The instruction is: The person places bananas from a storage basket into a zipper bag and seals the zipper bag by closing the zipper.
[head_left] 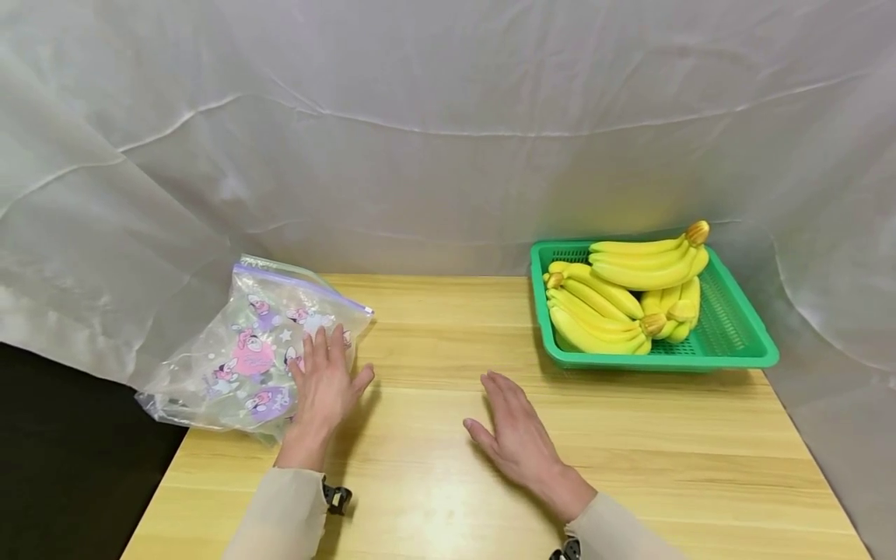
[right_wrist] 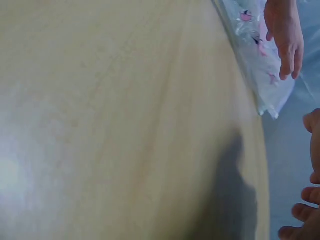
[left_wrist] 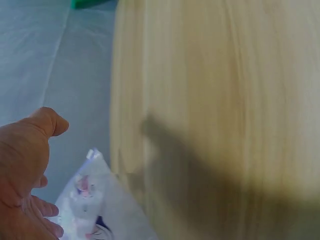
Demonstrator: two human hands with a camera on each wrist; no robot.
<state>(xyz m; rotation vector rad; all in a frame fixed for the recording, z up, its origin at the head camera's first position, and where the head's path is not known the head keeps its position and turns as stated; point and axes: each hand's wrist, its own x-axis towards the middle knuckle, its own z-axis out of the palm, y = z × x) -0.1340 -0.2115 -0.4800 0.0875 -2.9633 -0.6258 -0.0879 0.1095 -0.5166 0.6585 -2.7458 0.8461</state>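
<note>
L grip [head_left: 325, 389], fingers spread & holding nothing, was over R part of zip bag [head_left: 252, 358], contact unclear. R grip [head_left: 518, 435], relaxed, also w/ nothing held, hung above counter [head_left: 420, 334]; green basket [head_left: 672, 362] w/ bananas [head_left: 647, 268] sat beyond it, to its R.

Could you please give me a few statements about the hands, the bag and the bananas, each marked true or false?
1. The yellow bananas lie in a green basket. True.
2. The plastic bag has a purple strip along its upper edge. True.
3. The bag lies on the person's right, beside the basket. False: it lies on the left side of the table, well apart from the basket.
4. In the head view, the left hand overlaps part of the bag. True.
5. The right hand grips a bunch of bananas. False: it holds nothing.
6. The basket is red. False: it is green.
</note>
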